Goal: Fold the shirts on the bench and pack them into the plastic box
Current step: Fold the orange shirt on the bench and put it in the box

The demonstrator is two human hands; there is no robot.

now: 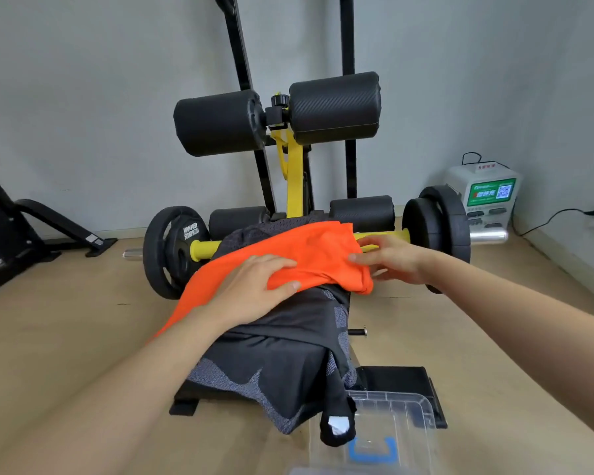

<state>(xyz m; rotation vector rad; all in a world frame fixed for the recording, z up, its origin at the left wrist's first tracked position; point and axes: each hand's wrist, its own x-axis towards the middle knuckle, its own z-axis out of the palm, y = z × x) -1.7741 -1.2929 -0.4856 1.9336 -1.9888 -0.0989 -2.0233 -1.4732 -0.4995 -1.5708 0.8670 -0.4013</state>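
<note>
An orange shirt lies crumpled across the far part of the bench, one side hanging off to the left. My left hand pinches a fold of it between thumb and fingers. My right hand holds its right end, fingers over the cloth and thumb under the bunched edge. Beneath it a black and grey patterned shirt drapes over the near end of the bench, a sleeve hanging down at the front. The clear plastic box with a blue latch stands on the floor at the bench's near right.
A yellow barbell with black weight plates crosses behind the bench, under black roller pads. A white charging station stands against the right wall, with a cable on the floor. Black equipment stands at the left. The floor is wood.
</note>
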